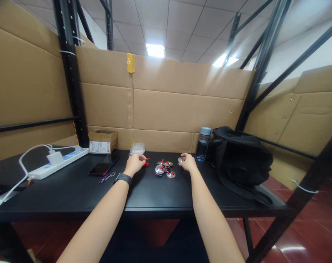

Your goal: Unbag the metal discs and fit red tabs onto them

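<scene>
My left hand (135,164), with a dark watch at the wrist, is closed in a pinch on a small red piece (146,163) at the far side of the black table (73,190). My right hand (188,163) is closed on a small shiny metal disc (181,159). Between the two hands lies a little heap of several metal discs with red parts (164,168). A crumpled clear plastic bag (136,148) sits just behind my left hand.
A black phone (103,166) with a pen and a key ring lies left of my hands. A white power strip (59,160) and a small cardboard box (103,141) are at the far left. A water bottle (203,144) and a black bag (241,160) stand right. Cardboard walls surround the table.
</scene>
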### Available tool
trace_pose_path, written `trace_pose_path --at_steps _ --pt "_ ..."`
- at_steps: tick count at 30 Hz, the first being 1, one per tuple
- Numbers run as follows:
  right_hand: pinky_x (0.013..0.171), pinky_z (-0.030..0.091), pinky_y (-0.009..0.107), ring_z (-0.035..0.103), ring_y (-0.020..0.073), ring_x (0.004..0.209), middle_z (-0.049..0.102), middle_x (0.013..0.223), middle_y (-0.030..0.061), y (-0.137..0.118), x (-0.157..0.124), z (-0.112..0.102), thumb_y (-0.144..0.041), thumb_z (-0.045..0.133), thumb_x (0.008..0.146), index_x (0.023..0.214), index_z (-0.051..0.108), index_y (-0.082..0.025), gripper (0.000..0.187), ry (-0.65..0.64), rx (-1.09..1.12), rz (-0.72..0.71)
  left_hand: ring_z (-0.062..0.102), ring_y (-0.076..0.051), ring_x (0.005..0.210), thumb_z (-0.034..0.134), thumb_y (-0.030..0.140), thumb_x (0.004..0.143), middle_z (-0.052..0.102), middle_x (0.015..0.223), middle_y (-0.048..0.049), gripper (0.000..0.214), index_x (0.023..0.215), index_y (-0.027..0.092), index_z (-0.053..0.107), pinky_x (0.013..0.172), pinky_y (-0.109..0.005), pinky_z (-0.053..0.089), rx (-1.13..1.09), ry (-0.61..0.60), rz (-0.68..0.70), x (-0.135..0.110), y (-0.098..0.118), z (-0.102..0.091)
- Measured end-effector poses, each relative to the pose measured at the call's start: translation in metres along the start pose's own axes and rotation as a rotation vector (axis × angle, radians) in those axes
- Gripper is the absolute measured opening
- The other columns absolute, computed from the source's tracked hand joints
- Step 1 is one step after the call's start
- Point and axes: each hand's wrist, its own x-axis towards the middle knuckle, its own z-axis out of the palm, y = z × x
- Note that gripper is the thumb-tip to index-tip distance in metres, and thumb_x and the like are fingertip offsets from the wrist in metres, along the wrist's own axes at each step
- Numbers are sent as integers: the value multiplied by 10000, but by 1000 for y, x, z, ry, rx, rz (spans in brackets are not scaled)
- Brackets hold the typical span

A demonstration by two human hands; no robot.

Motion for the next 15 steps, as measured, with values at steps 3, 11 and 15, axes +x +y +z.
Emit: trace_pose_path --at_steps 3,11,15 --pt "768 541 316 710 221 860 742 969 69 14 2 -2 -172 843 557 1006 732 -233 466 -27 -44 73 717 -209 845 690 208 728 785 859 -27 148 835 250 783 787 -290 516 105 -29 13 1 -9 3" --pt "711 527 284 714 206 789 749 848 54 17 3 -4 -200 901 487 798 748 -226 347 -107 -90 78 711 -236 907 657 251 796 795 950 -50 169 882 268 801 847 -309 502 258 7 104 -2 -5 6" --pt "710 522 288 719 217 811 757 880 64 18 3 -4 -180 895 489 821 760 -232 362 -108 -121 121 708 -261 955 623 282 836 790 999 -56 199 927 272 799 849 -333 496 329 -20 105 -4 0 5"
